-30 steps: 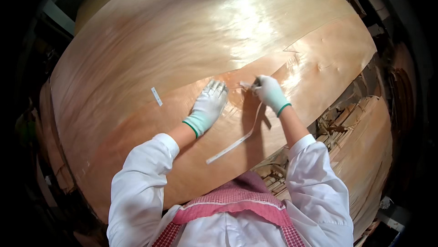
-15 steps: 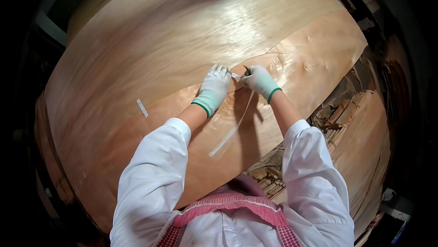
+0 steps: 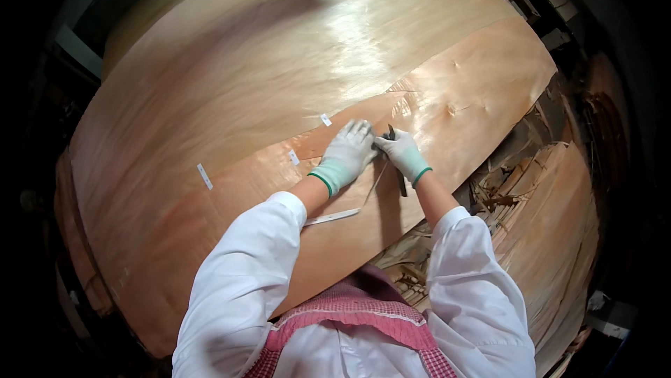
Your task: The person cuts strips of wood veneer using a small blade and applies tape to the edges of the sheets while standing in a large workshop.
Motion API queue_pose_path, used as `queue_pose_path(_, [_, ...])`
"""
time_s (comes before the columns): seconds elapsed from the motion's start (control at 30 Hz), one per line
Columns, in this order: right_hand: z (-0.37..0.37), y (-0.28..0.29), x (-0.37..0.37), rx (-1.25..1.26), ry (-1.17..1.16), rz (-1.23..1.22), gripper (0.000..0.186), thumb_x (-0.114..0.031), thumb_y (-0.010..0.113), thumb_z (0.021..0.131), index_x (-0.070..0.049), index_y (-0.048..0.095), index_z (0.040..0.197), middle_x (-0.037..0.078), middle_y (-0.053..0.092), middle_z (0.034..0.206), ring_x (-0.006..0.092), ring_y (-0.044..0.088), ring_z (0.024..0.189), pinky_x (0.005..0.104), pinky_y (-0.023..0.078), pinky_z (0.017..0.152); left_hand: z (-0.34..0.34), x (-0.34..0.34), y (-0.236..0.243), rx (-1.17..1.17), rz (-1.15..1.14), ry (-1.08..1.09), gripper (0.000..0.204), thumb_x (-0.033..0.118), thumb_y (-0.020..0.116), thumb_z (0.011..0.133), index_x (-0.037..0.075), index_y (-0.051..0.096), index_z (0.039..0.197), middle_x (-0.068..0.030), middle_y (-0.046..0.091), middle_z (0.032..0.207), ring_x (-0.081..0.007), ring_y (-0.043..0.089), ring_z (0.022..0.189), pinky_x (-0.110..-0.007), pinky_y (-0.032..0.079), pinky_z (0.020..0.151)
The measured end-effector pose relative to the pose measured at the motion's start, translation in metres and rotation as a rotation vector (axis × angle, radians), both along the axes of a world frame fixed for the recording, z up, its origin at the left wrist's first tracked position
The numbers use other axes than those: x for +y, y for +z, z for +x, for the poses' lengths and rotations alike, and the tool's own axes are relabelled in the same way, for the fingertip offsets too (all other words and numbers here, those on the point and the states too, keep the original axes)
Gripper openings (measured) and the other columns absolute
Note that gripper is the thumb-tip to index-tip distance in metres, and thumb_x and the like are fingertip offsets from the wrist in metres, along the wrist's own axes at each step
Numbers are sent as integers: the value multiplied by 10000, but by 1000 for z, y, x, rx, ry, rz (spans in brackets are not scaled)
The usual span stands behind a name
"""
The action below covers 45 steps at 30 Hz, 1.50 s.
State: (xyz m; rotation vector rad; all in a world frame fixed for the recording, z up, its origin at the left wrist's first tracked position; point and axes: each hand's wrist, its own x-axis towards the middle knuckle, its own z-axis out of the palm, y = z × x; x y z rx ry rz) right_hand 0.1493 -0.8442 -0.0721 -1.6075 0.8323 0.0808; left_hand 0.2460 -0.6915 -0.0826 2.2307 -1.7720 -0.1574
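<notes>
My left hand (image 3: 344, 153), in a white glove with a green cuff, lies on a thin wood veneer sheet (image 3: 231, 238), fingers stretched out. Close beside its fingertips, my right hand (image 3: 402, 153), gloved alike, is closed on a slim dark tool (image 3: 391, 131) whose tip sticks up past the fingers; its exact kind is unclear. From between the hands a narrow white tape (image 3: 334, 217) trails down toward my left forearm. Short pieces of white tape lie on the veneer: one piece (image 3: 293, 158) left of my left hand, another piece (image 3: 326, 120) beyond it, and a longer piece (image 3: 204, 176) farther left.
A paler veneer sheet (image 3: 279, 49) spreads across the far side, its edge running diagonally past my hands. Broken veneer scraps (image 3: 500, 193) lie along the right edge, next to another wood sheet (image 3: 552, 238). My pink checked apron (image 3: 349, 315) touches the near edge.
Both hands have come slightly nearer to me. Two small tape pieces now show beside and beyond my left hand. The trailing tape has swung left, and the dark tool stands out farther.
</notes>
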Motion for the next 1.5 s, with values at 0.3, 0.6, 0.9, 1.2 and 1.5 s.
queue_pose_path(0.3, [-48, 54, -66, -161, 157, -326, 177, -83, 629, 860, 22, 611, 1001, 169, 690, 960, 238, 671, 827, 349, 532, 724, -17, -20, 43, 364, -60, 258, 378, 277, 566, 928, 35, 598, 1217, -192, 591, 1238, -333, 528, 1190, -447, 385, 1058])
queue_pose_path(0.6, [-137, 73, -8, -186, 31, -309, 160, -92, 630, 890, 12, 587, 1005, 144, 663, 779, 224, 666, 724, 310, 502, 658, -115, -36, 51, 1542, -353, 365, 172, 149, 560, 969, -3, 580, 1049, -58, 639, 1005, -137, 622, 891, -252, 517, 782])
queue_pose_path(0.9, [-107, -12, -87, 7, -2, -194, 182, -149, 614, 921, 29, 636, 889, 66, 656, 749, 113, 577, 675, 263, 458, 620, -41, -130, -4, 745, -354, 609, 110, 128, 569, 918, 30, 610, 945, -170, 661, 887, -299, 644, 811, -356, 506, 736])
queue_pose_path(1.2, [-29, -28, -109, -90, -178, -23, 175, -114, 609, 915, 28, 618, 812, 73, 640, 699, 109, 555, 540, 267, 437, 489, 60, -185, -7, -26, -376, 705, 108, 191, 630, 843, 107, 612, 907, -109, 610, 1107, -294, 534, 1094, -410, 406, 960])
queue_pose_path(1.5, [-12, -4, -192, 1, 386, -870, 137, -158, 642, 843, -25, 611, 855, 218, 642, 786, 371, 634, 766, 435, 496, 684, -2, -176, -7, -124, 46, 672, 625, 391, 608, 890, 84, 419, 1401, -103, 427, 1453, -262, 312, 1398, -454, 200, 1162])
